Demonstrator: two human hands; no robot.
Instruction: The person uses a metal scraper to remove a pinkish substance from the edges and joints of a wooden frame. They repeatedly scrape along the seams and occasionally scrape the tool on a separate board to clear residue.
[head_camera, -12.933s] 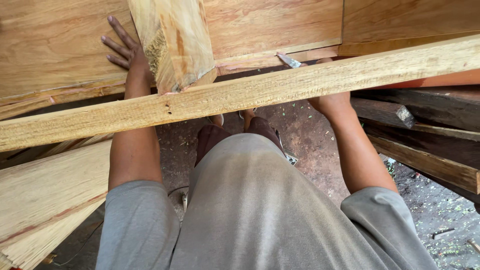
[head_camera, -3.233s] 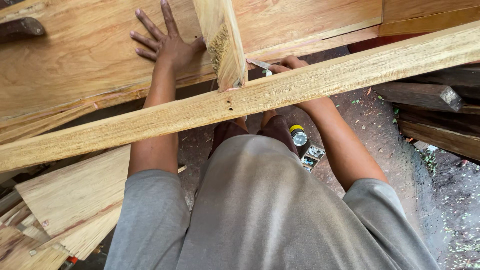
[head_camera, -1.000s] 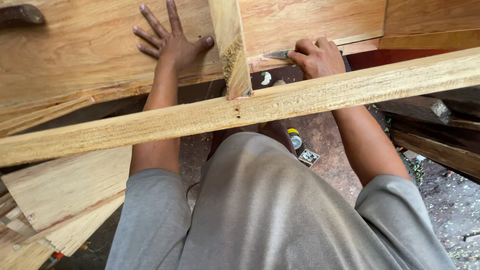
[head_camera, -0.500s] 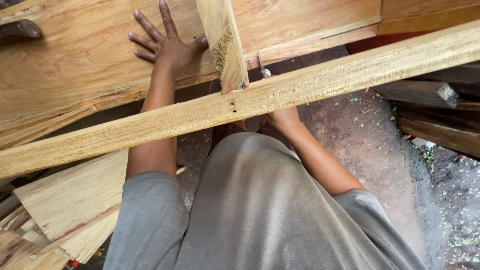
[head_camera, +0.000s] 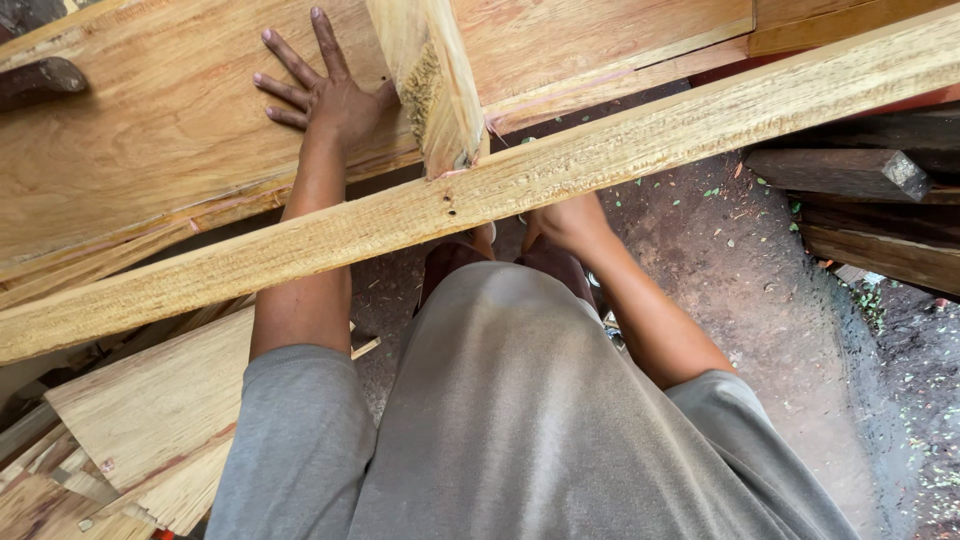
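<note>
Left hand (head_camera: 325, 95) spread flat, fingers open, on one wide board (head_camera: 150, 130), just beside one upright post (head_camera: 432, 80) near that board's lower edge. Right hand (head_camera: 565, 222) lies partly hidden beneath one long rough beam (head_camera: 620, 150) crossing diagonally; its grip cannot be told. Dirt floor (head_camera: 760, 280) below.

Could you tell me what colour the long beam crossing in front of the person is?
Pale yellow, rough-sawn long beam, seen in the head view.
</note>
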